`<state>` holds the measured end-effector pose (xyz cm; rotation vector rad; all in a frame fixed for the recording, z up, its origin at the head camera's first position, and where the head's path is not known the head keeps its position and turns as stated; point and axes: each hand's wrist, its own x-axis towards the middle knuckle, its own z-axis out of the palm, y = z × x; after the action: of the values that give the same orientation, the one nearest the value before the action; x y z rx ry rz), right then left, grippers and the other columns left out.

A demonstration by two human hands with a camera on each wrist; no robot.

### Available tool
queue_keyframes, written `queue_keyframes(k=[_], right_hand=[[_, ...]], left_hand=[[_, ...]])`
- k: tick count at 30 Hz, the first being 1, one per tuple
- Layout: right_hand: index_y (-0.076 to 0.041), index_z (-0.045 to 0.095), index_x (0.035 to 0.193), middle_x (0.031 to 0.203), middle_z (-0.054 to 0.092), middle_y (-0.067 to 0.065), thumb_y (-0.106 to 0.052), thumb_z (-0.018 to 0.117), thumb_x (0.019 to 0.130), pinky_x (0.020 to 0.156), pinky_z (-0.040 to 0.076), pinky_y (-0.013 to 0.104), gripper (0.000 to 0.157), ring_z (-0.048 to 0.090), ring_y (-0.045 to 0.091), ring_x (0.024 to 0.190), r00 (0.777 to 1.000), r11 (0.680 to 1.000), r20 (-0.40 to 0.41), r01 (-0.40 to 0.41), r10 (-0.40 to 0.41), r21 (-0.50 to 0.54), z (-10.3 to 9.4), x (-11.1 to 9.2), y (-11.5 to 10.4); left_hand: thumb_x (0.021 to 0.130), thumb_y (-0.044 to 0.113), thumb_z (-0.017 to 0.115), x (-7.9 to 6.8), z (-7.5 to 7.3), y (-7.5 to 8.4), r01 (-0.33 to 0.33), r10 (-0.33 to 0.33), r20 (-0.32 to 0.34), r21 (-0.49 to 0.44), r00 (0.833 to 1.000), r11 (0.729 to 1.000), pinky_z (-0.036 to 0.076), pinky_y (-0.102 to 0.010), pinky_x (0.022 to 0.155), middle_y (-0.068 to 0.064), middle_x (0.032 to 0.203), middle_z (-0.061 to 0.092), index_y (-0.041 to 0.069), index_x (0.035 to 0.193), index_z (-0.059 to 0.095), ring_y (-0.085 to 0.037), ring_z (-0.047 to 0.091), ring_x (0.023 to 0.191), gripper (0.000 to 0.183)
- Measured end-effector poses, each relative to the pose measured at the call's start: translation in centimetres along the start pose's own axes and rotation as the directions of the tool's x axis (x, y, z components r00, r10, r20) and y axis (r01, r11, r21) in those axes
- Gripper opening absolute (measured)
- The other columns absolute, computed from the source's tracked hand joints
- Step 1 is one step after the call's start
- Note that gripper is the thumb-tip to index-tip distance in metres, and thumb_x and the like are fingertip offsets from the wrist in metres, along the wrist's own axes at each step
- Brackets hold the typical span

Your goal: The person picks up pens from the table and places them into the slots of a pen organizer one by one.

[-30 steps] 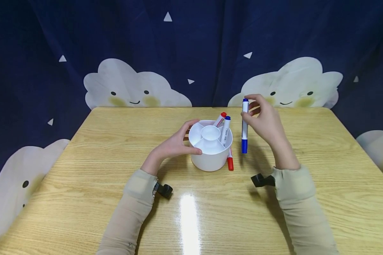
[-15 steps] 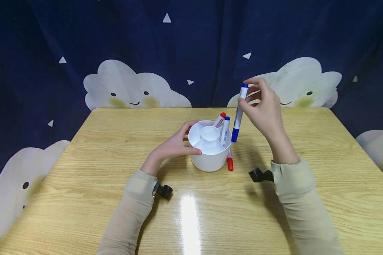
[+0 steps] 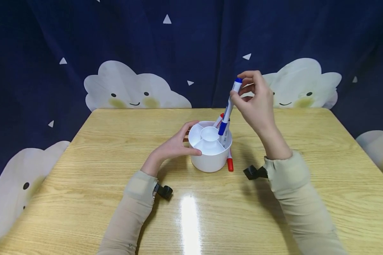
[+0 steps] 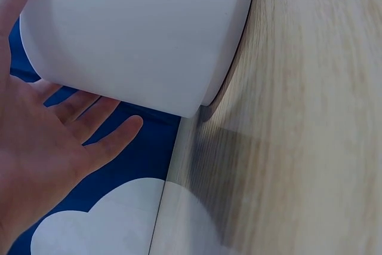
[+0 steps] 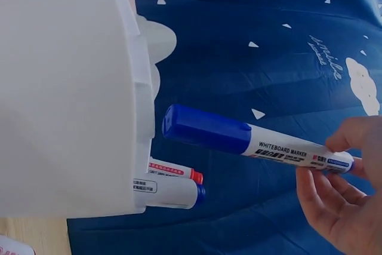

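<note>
Legibly, blue marker (image 5: pixel 256 141) in right hand (image 3: pixel 257 103) reads "WHITEBOARD MARKER".

a round white divided holder (image 3: pixel 207 162) stands upright, held at left by the left hand (image 3: pixel 177 143); above its right half a blue-ended white marker (image 3: pixel 228 110) tilts, capped end down and left, pinched by the right hand (image 3: pixel 256 102).

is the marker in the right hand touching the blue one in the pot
Apart. The right wrist view shows a gap, with curtain visible between the held marker and the blue one in the pot; they only overlap in the head view.
</note>
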<state>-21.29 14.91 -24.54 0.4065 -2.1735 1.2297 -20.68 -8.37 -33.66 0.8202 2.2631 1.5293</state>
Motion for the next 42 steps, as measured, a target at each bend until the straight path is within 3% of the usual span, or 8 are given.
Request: queue_keyframes(k=[5, 12, 15, 22, 26, 35, 42], right_hand=[[-0.004, 0.050, 0.112, 0.096, 0.055, 0.004, -0.009, 0.062, 0.081, 0.062, 0.048, 0.014, 0.034, 0.054, 0.007, 0.076, 1.000, 1.000, 0.016, -0.002, 0.003, -0.015, 0.2, -0.1, 0.0], [-0.003, 0.050, 0.109, 0.095, 0.057, 0.008, -0.011, 0.065, 0.081, 0.064, 0.048, 0.014, 0.033, 0.055, 0.012, 0.077, 0.994, 0.998, 0.108, 0.021, -0.014, -0.065, 0.8, -0.6, 0.5], [-0.003, 0.050, 0.107, 0.095, 0.057, 0.008, -0.011, 0.065, 0.081, 0.064, 0.048, 0.014, 0.032, 0.056, 0.013, 0.077, 0.989, 0.997, 0.149, 0.027, -0.016, -0.074, 1.0, -0.8, 0.7], [-0.004, 0.052, 0.104, 0.093, 0.060, 0.007, -0.010, 0.065, 0.081, 0.066, 0.051, 0.022, 0.027, 0.057, 0.014, 0.077, 0.974, 0.997, 0.226, 0.008, 0.010, -0.078, 1.2, -1.1, 1.1], [-0.006, 0.053, 0.104, 0.094, 0.062, 0.008, -0.013, 0.065, 0.081, 0.073, 0.051, 0.031, 0.027, 0.057, 0.018, 0.079, 0.954, 0.994, 0.298, -0.002, 0.034, -0.106, 1.3, -1.3, 1.4], [-0.008, 0.055, 0.104, 0.099, 0.062, 0.006, -0.017, 0.066, 0.082, 0.085, 0.047, 0.037, 0.026, 0.058, 0.020, 0.089, 0.910, 0.990, 0.411, 0.004, 0.056, -0.144, 1.5, -2.0, 2.3], [-0.010, 0.059, 0.101, 0.099, 0.059, 0.004, -0.020, 0.070, 0.080, 0.079, 0.046, 0.036, 0.026, 0.053, 0.019, 0.094, 0.907, 0.985, 0.421, 0.051, 0.024, -0.166, 1.6, -2.4, 2.4]], left_hand=[[0.072, 0.015, 0.077, 0.7, 0.0, -1.8, -0.017, 0.017, -0.006, 0.014, 1.000, 1.000, 0.035, -0.039, 0.101, 0.000, 0.137, 0.033, 0.015, 0.144, 0.017, -0.020, 0.038, 0.121, 0.094], [0.074, 0.011, 0.074, -0.1, -0.1, 0.5, -0.006, 0.006, 0.019, -0.006, 1.000, 1.000, 0.033, -0.043, 0.103, -0.009, 0.140, 0.030, 0.008, 0.144, 0.015, -0.026, 0.035, 0.124, 0.091], [0.074, 0.009, 0.073, -0.3, 0.0, 0.8, 0.004, -0.004, 0.018, -0.003, 1.000, 1.000, 0.033, -0.042, 0.103, -0.009, 0.141, 0.029, 0.010, 0.144, 0.015, -0.026, 0.035, 0.124, 0.090], [0.074, 0.007, 0.073, -0.3, 0.0, 0.8, 0.001, -0.001, 0.017, -0.016, 1.000, 1.000, 0.031, -0.046, 0.103, -0.010, 0.141, 0.029, 0.008, 0.144, 0.015, -0.028, 0.033, 0.125, 0.090], [0.074, 0.006, 0.072, -0.3, -0.1, 0.8, -0.003, 0.003, 0.019, -0.020, 1.000, 1.000, 0.031, -0.046, 0.103, -0.011, 0.141, 0.029, 0.007, 0.144, 0.014, -0.028, 0.033, 0.125, 0.090], [0.075, 0.007, 0.072, -0.3, -0.1, 0.7, -0.005, 0.006, 0.023, -0.013, 1.000, 1.000, 0.031, -0.047, 0.103, -0.011, 0.142, 0.027, 0.006, 0.144, 0.013, -0.028, 0.033, 0.125, 0.091], [0.075, 0.009, 0.072, -0.3, -0.1, 0.7, -0.013, 0.013, 0.024, -0.013, 1.000, 1.000, 0.031, -0.046, 0.103, -0.011, 0.142, 0.027, 0.006, 0.144, 0.013, -0.028, 0.033, 0.125, 0.090]])
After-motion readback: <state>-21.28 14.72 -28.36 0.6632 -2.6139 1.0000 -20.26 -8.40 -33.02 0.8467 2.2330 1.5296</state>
